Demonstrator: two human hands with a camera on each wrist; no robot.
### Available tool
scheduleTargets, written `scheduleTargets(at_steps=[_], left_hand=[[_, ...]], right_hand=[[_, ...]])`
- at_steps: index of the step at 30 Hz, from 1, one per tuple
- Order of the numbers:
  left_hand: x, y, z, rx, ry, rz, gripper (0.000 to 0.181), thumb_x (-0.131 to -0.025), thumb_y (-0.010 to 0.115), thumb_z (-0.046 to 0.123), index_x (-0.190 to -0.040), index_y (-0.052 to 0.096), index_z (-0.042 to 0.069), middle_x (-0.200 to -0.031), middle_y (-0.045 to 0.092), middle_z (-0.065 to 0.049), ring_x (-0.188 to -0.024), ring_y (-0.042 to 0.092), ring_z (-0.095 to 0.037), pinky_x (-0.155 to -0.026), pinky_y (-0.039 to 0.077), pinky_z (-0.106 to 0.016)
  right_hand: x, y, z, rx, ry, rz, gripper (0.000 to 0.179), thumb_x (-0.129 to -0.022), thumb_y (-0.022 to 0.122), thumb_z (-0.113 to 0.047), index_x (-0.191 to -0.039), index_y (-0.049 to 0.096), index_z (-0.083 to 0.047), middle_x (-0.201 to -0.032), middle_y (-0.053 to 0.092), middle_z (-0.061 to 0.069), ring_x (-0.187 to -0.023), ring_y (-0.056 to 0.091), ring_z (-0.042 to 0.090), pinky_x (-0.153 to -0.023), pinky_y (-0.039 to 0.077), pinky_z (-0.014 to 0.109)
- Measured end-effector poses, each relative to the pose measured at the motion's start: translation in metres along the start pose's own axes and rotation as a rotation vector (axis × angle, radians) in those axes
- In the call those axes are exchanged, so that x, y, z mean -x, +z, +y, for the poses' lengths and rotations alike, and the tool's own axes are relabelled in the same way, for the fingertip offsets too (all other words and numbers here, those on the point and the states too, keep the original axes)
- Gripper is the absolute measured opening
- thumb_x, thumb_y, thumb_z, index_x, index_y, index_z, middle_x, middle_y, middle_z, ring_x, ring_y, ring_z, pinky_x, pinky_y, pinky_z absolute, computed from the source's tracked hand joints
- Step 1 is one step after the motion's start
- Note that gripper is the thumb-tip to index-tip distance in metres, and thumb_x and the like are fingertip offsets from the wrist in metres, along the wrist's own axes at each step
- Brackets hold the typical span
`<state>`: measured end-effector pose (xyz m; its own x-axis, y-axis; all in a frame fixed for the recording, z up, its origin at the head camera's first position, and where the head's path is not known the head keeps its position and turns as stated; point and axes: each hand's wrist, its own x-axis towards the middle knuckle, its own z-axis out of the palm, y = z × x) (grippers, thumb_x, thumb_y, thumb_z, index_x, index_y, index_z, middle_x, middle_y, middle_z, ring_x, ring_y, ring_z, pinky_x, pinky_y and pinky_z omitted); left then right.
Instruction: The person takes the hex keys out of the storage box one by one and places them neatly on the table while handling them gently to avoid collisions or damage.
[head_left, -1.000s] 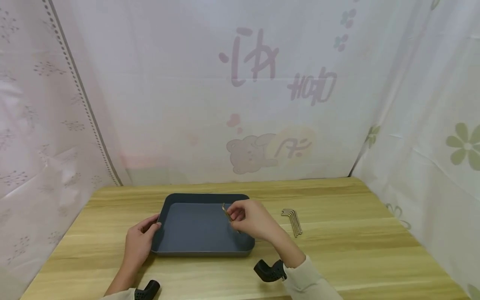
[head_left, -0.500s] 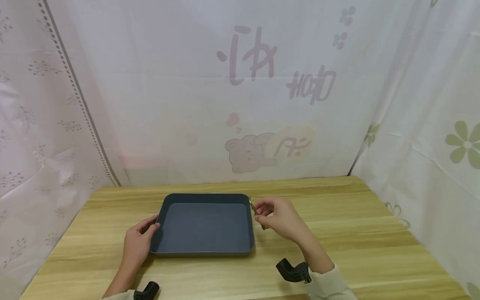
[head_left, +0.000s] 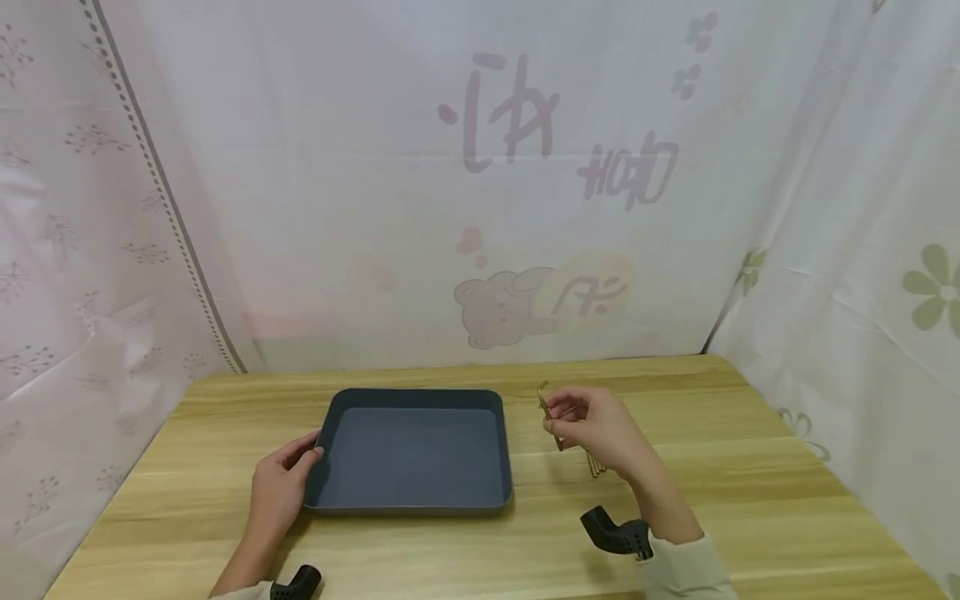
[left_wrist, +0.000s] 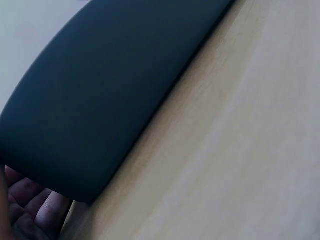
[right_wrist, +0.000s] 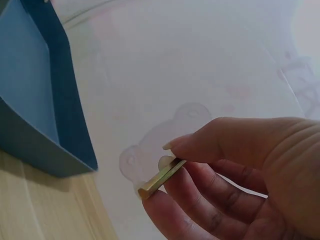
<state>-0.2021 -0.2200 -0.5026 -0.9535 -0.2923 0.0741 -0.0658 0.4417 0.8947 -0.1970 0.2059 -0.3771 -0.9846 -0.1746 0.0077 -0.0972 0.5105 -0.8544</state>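
A dark grey rectangular tray (head_left: 408, 508) lies on the wooden table. At its left wall my left hand (head_left: 277, 483) grips the rim, thumb on top; in the left wrist view, curled fingers (left_wrist: 47, 209) show beside the tray's outer wall (left_wrist: 110, 90). To the right of the tray, my right hand (head_left: 600, 427) pinches a brass-coloured L-shaped hex key (head_left: 550, 408) between thumb and fingers, its short bent end up. The right wrist view shows this hex key (right_wrist: 161, 179) end-on across the fingertips. Several more hex keys (head_left: 596, 467) lie on the table, partly hidden behind the right hand.
The wooden table (head_left: 420, 558) reaches back to a pale printed curtain (head_left: 360, 208), with more curtain at both sides. A black wrist mount (head_left: 618, 533) sits by the right sleeve, and another mount (head_left: 296, 583) by the left.
My right hand has moved right with the hex key, from over the tray, past its right wall, to above the table by the other keys. The left hand keeps its grip on the tray.
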Motion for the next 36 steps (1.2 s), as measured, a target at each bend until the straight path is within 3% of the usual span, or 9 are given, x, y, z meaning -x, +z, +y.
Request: scheduleTargets(at_steps=[11,24,29,36], left_hand=[[0.001,-0.002,0.002,-0.014,0.003,0.006,0.034,-0.099,0.063,0.026,-0.13,0.07,0.013,-0.129,0.071,-0.01,-0.093,0.049,0.025,-0.079,0.041,-0.001],[0.002,-0.002,0.001,-0.021,-0.011,0.021,0.034,-0.099,0.063,0.026,-0.129,0.071,0.014,-0.129,0.071,-0.008,-0.093,0.047,0.027,-0.079,0.039,0.0],[0.002,-0.002,0.001,-0.023,-0.013,0.023,0.034,-0.099,0.063,0.027,-0.129,0.071,0.014,-0.129,0.071,-0.009,-0.093,0.047,0.027,-0.079,0.039,0.0],[0.0,0.001,0.002,-0.013,-0.013,0.013,0.034,-0.099,0.063,0.028,-0.129,0.071,0.014,-0.129,0.071,-0.008,-0.093,0.048,0.026,-0.079,0.04,-0.001]], right_hand=[[0.005,-0.026,0.015,0.051,0.024,0.044,0.031,-0.093,0.071,-0.009,-0.12,0.065,0.005,-0.104,0.07,0.018,-0.088,0.071,0.025,-0.071,0.06,0.032],[-0.002,-0.024,0.034,0.155,0.069,0.054,0.03,-0.094,0.065,-0.003,-0.123,0.064,0.003,-0.101,0.068,0.017,-0.084,0.07,0.023,-0.07,0.061,0.039],[-0.005,-0.024,0.037,0.125,0.107,0.027,0.037,-0.095,0.063,-0.003,-0.132,0.059,0.002,-0.102,0.066,0.017,-0.086,0.071,0.029,-0.07,0.061,0.042],[-0.003,-0.029,0.043,0.119,0.13,0.031,0.048,-0.094,0.062,0.0,-0.141,0.051,0.002,-0.101,0.063,0.019,-0.082,0.07,0.026,-0.07,0.062,0.042]])
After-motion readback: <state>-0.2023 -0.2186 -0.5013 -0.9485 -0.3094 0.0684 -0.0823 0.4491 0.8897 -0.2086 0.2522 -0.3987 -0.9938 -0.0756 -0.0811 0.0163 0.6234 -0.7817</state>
